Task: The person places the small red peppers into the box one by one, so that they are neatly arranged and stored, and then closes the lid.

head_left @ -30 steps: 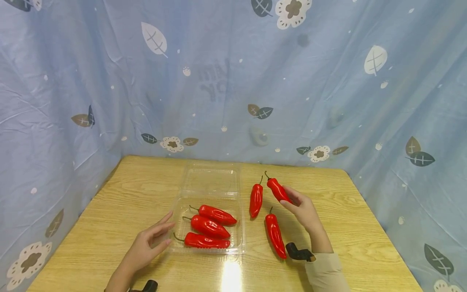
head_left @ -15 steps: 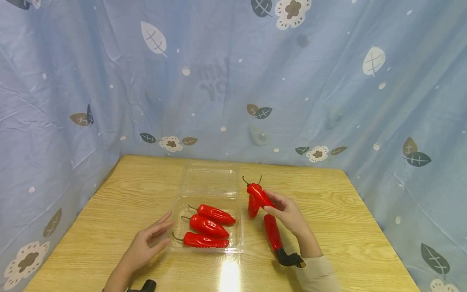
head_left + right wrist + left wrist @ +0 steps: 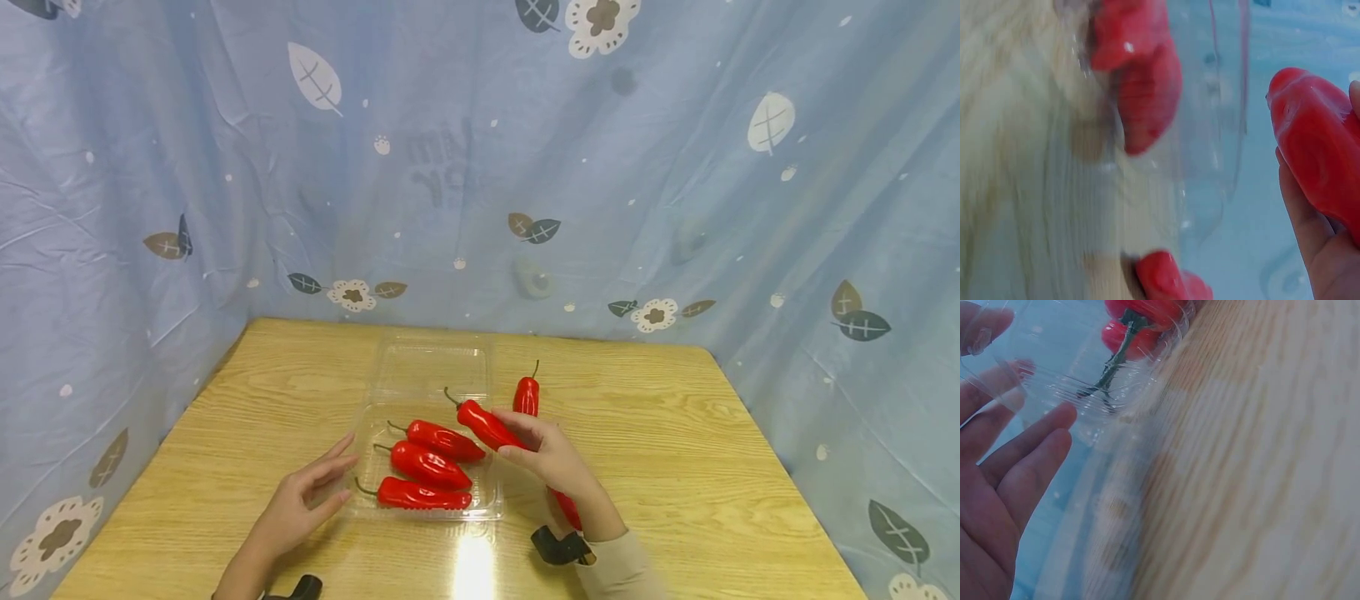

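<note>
My right hand (image 3: 551,458) pinches a red chili pepper (image 3: 483,422) by its lower part, above the right side of a clear plastic box (image 3: 491,492). The pepper's green stem points up and left; in the right wrist view the held pepper (image 3: 1316,137) looks large and close. Inside the box lie a top pepper (image 3: 446,440), a middle pepper (image 3: 429,465) and a bottom pepper (image 3: 423,494). At the box's left edge, my left hand (image 3: 300,508) has relaxed, spread fingers; in the left wrist view its fingertips (image 3: 1060,415) are beside the clear wall, contact unclear.
The box's clear lid (image 3: 433,371) lies folded back behind it. Right of the box, one pepper (image 3: 528,394) is partly covered by my right hand, and another pepper (image 3: 567,508) mostly lies behind it. A patterned blue curtain (image 3: 450,167) borders the wooden table (image 3: 652,400).
My right hand has carried its pepper left, from the table's right part to over the box, passing the loose peppers. The left hand stays in place.
</note>
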The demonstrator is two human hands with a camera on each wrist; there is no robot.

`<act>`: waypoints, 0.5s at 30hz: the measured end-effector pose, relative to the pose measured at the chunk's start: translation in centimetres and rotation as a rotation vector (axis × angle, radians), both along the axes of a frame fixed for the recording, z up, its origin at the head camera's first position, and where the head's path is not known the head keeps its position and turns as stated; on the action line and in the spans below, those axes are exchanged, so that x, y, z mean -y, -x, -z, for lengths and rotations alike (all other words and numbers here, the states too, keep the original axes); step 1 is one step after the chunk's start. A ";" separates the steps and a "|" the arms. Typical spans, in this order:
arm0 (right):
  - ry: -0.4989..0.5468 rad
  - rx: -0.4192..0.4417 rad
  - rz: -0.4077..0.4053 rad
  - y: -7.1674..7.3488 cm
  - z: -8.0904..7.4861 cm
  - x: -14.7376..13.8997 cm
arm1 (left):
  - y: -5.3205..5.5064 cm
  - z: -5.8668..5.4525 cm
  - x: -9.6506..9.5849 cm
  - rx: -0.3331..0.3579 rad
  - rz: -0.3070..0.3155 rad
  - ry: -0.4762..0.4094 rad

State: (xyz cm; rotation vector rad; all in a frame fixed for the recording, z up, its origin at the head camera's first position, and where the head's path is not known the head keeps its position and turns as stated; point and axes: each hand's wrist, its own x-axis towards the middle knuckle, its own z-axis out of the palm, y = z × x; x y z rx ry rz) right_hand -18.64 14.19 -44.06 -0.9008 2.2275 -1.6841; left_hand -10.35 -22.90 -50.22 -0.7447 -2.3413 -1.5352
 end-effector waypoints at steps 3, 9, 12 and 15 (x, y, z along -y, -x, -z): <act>0.040 0.013 -0.078 -0.2 0.2 1.1 | -0.1 0.0 0.0 -0.003 -0.002 -0.005; 0.049 0.047 -0.139 -0.7 0.2 3.0 | -0.1 -0.2 -0.1 0.003 -0.003 -0.016; 0.057 0.051 -0.164 -0.9 0.2 3.7 | -0.2 -0.3 -0.1 0.029 -0.007 -0.009; 0.028 0.064 -0.167 -1.1 0.3 4.4 | -0.1 -0.2 0.0 0.050 -0.009 -0.001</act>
